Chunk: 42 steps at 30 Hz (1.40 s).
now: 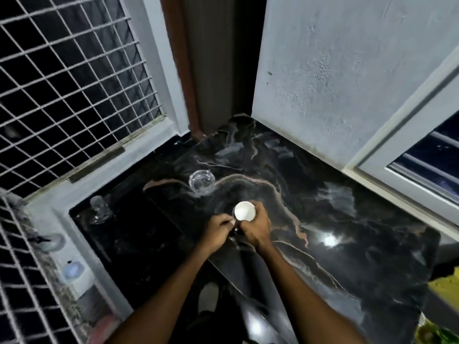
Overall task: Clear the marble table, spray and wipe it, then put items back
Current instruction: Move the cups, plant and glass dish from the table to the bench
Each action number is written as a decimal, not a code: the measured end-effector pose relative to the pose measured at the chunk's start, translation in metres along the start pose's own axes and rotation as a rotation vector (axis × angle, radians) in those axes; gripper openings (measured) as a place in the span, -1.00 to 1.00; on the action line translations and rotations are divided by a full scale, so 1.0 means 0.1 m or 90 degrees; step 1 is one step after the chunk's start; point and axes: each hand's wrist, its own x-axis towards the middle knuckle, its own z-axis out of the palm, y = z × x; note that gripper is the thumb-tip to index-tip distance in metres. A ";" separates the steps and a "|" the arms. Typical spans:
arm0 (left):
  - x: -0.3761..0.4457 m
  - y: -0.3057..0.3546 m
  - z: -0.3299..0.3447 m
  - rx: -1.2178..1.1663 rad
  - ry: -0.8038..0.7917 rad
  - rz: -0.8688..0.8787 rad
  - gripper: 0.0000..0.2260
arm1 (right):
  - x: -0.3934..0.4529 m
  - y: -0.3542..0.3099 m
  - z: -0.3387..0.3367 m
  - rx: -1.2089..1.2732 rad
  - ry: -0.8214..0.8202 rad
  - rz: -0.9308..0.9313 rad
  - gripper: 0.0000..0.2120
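Observation:
The black marble table [323,207] with pale veins fills the middle of the view. My right hand [255,227] is wrapped around a small white cup [244,211] held just above the table's left part. My left hand [218,230] touches the cup's near rim with pinched fingers; something thin and pale shows between them, too small to name. A clear glass bowl [201,182] stands on the marble a little beyond the cup.
A second clear glass piece [99,209] sits on the lower dark ledge to the left. Grilled windows close the left side; a rough white wall and a window frame bound the back and right. Yellow-green objects [444,289] lie past the table's right corner.

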 end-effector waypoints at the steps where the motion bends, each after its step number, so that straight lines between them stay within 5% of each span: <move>1: 0.11 0.01 -0.10 -0.008 -0.013 -0.007 -0.91 | 0.08 -0.04 0.10 0.000 0.007 0.014 -0.54; 6: 0.62 0.08 -0.55 -0.024 -0.060 -0.062 -0.87 | 0.33 -0.25 0.46 0.012 0.053 0.087 -0.49; 10: 1.07 0.08 -0.82 0.026 0.176 -0.156 -0.83 | 0.46 -0.27 0.62 0.034 0.082 0.139 -0.47; 13: 1.29 -0.01 -0.98 0.063 0.248 -0.212 -0.76 | 0.49 -0.22 0.67 0.029 0.097 0.168 -0.46; 18: 1.58 -0.08 -1.05 0.144 0.205 -0.272 -0.54 | 0.58 -0.15 0.70 0.041 0.127 0.203 -0.44; 24: 1.80 -0.03 -1.16 0.195 0.161 -0.311 -0.62 | 0.60 -0.13 0.65 0.003 0.143 0.205 -0.42; 35: 1.25 0.08 -0.82 -0.067 0.127 -0.231 -0.76 | 0.32 0.07 0.28 0.029 0.205 0.195 -0.39; 42: 0.66 0.14 -0.20 0.043 -0.011 -0.169 -0.90 | -0.15 0.34 -0.33 0.044 0.294 0.152 -0.41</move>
